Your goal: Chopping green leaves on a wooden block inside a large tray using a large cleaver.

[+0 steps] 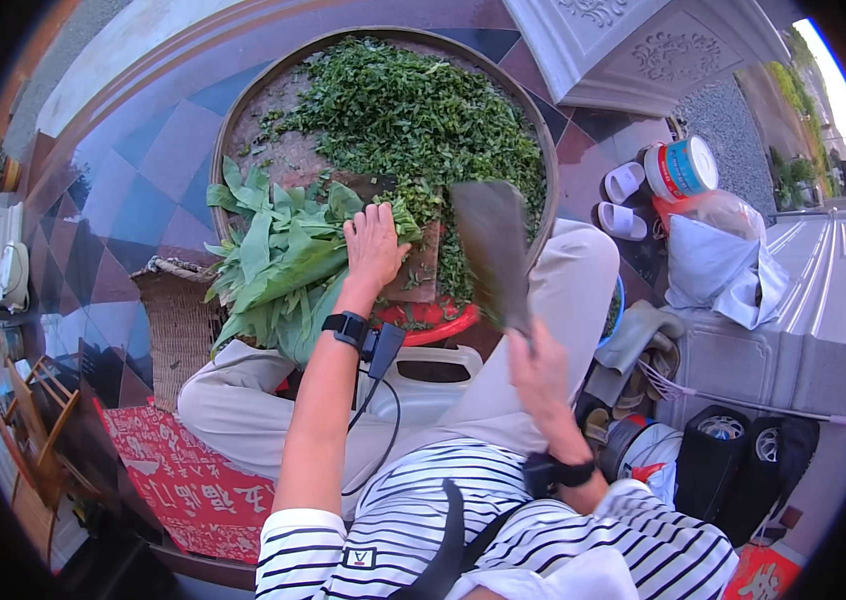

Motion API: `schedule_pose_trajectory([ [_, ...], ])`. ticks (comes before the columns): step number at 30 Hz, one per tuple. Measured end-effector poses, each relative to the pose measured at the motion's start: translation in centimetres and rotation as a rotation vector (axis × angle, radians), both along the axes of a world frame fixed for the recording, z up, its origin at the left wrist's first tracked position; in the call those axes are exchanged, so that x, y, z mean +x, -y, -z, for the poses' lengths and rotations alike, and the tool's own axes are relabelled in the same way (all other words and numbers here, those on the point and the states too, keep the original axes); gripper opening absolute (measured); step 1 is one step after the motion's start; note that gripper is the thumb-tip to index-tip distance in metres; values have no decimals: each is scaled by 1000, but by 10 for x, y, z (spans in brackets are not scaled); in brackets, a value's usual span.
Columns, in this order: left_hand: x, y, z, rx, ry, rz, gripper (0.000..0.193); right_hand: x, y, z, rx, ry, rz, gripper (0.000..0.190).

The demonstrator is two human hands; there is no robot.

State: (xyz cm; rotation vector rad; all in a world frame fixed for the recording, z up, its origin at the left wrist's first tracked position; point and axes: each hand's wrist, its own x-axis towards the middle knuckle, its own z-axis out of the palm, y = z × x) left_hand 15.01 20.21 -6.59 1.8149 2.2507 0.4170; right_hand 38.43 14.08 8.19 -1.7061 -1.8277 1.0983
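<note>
My left hand [376, 244] presses down on a bundle of broad green leaves [273, 262], whose cut end lies on a wooden chopping board [421, 270]. The leaves spread out to the left, over the rim of a large round tray [552, 161]. My right hand [539, 367] grips the handle of a cleaver [494, 247], its blade blurred and raised to the right of the board. A heap of chopped greens [423, 112] fills much of the tray's far and right part. A red basin [445, 322] with green bits shows below the board.
Between my legs stands a whitish plastic container [423, 382]. A woven basket [179, 330] is at the left, by a red mat [190, 480]. On the right are slippers [622, 221], a paint bucket [682, 169], a stuffed bag [723, 262] and a blue-rimmed basin [620, 311].
</note>
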Motion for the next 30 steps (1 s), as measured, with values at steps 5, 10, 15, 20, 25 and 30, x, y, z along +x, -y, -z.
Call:
schedule_pose_trajectory([
  [5,3,-1,-4,-60,-11,1,67,71,9,-53,184,86,44,14],
  [10,-1,-5,13,-118,-173,13,62,33,-62,-47,304,-334,132,26],
  [15,-21,-16,38,-181,-197,79,69,-2,-183,-56,150,-546,125,36],
  [20,-31,-20,46,-126,-175,87,61,13,-241,-75,364,-189,-328,18],
  [25,-32,-20,43,-162,-159,89,58,20,-254,-66,270,-170,-293,18],
  [30,-36,-22,49,-146,-180,84,58,21,-244,-61,187,-176,-266,17],
])
